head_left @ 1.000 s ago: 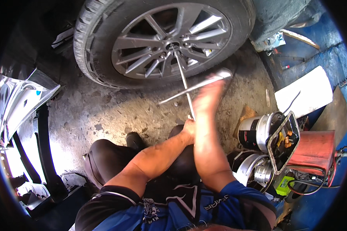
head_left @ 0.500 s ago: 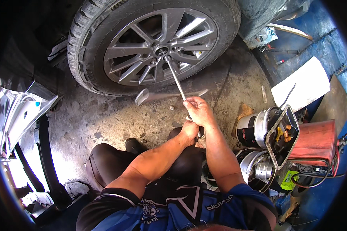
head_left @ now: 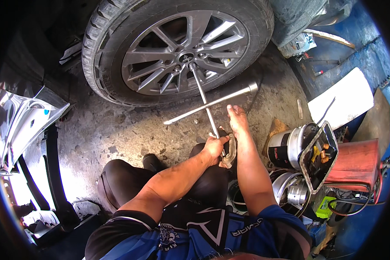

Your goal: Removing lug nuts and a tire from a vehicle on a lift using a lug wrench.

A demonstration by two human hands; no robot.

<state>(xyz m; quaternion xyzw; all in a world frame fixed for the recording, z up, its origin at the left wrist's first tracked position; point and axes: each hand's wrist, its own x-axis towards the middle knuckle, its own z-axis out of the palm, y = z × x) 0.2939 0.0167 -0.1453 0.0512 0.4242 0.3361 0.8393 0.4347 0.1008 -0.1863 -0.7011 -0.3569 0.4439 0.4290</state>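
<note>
Perhaps the cross wrench (head_left: 207,105), its far end at the wheel (head_left: 186,57) near the centre, could slip off if tilted: only the left hand (head_left: 213,148) grips it, curled round the near end. The empty right hand (head_left: 238,119), loosely open beside the crossbar (head_left: 229,97), risks a knock should that swing.

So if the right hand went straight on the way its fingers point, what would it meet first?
Probably the cross-shaped wrench: the right half of its crossbar lies just ahead of the right hand. Depth is unclear, so it might pass over or under.
</note>
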